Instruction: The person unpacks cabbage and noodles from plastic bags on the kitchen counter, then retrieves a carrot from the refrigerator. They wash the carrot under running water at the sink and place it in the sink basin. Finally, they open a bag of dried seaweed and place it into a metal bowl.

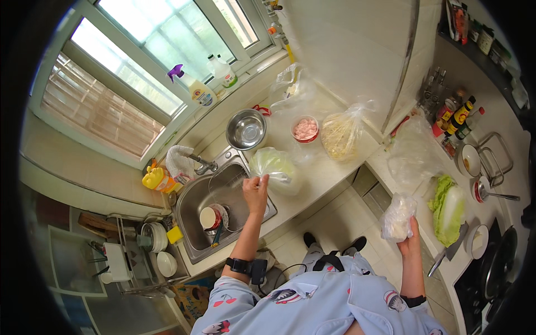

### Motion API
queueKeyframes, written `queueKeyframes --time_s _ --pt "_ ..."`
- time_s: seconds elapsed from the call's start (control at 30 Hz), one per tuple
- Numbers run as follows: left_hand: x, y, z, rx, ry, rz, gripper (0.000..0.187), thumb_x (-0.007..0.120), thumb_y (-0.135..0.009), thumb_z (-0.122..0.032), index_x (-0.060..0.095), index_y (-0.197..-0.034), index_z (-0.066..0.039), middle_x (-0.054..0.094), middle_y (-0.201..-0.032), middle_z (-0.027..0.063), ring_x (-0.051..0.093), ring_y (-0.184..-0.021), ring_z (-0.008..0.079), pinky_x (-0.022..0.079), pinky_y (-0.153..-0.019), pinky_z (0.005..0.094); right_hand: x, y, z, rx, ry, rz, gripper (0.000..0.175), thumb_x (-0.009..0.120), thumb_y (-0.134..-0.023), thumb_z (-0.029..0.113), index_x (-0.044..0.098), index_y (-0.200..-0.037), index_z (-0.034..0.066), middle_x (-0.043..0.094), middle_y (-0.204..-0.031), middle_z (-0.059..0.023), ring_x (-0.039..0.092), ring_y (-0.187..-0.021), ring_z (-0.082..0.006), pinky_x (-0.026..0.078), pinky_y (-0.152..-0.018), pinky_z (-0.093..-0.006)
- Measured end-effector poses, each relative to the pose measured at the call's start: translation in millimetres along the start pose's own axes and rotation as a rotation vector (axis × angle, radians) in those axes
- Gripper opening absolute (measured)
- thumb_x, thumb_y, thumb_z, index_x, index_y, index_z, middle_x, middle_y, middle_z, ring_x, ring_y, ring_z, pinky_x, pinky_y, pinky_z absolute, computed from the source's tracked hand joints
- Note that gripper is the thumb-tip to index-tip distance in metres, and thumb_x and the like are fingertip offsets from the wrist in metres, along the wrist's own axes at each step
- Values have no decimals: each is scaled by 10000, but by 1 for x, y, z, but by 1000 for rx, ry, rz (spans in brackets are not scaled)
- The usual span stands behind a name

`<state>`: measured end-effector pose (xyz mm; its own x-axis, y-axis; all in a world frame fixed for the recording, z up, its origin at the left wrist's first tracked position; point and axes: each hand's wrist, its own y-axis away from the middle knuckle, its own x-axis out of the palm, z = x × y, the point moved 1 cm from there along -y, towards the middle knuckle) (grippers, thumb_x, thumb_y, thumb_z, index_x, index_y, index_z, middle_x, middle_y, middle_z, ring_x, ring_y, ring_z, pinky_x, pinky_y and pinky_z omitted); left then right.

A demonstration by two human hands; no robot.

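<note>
My left hand [255,194] pinches the gathered top of a transparent plastic bag [274,169], which rests on the counter at the sink's edge. Pale green leafy contents, perhaps cabbage, show through it. Off to the right, my right hand [409,239] holds up another plastic bag [399,215] above the floor gap, near the other counter. Its whitish contents cannot be made out. Beyond the left hand stand a steel bowl [246,129], a tub of pink sliced meat [305,129] and a tied bag of yellowish noodle-like food [341,134].
The steel sink [188,234] holds a bowl [209,217] and chopsticks. On the right counter lie a napa cabbage [450,211], a cleaver [456,240] and a crumpled plastic bag [412,150], near sauce bottles [460,115] and a black stove [477,272]. Plates [157,236] stand at left.
</note>
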<state>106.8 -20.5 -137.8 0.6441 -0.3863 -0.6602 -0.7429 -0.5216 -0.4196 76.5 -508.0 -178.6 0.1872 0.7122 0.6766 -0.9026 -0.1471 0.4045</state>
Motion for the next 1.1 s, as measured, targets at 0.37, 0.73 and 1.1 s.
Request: queueKeyframes --time_s 0.37,0.73,1.1 --pt "40 -10 -12 306 -366 130 219 802 -602 -203 677 -774 -153 581 -793 2 515 -846 235 337 -782 384 6 36 2 -79 -123 -138 619 611 -853 416 405 -1337 92 514 -1284 -92 518 -1159 -279 438 -966 -500" --pt "3 -69 -91 -382 878 498 117 655 -758 -41 538 -754 -53 475 -650 -37 407 -565 68 311 -527 227 -24 158 -18 -432 -362 -297 544 609 -873 327 431 -1295 33 560 -1213 -119 565 -1101 -248 456 -965 -421" --pt "27 87 -323 647 1359 1570 296 807 -646 -158 569 -633 18 532 -527 66 463 -529 154 329 -483 244 -151 320 -63 -863 -581 -394 591 639 -852 313 402 -1316 32 545 -1219 -112 553 -1110 -244 462 -960 -419"
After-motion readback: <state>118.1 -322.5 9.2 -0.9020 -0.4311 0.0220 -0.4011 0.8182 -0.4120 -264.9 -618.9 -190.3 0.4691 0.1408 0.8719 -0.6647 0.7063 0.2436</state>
